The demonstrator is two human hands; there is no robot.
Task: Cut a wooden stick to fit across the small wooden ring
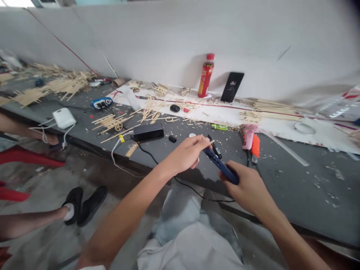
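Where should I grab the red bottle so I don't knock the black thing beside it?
Probably hold the red bottle around its middle, coming from the front, your side. Its tall body stands upright, the wall is close behind, and the black slab leans just to its right.

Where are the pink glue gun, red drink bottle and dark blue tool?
Pink glue gun (248,139): head view, on its casing.
Red drink bottle (206,78): head view, on its label.
Dark blue tool (221,166): head view, on its middle.
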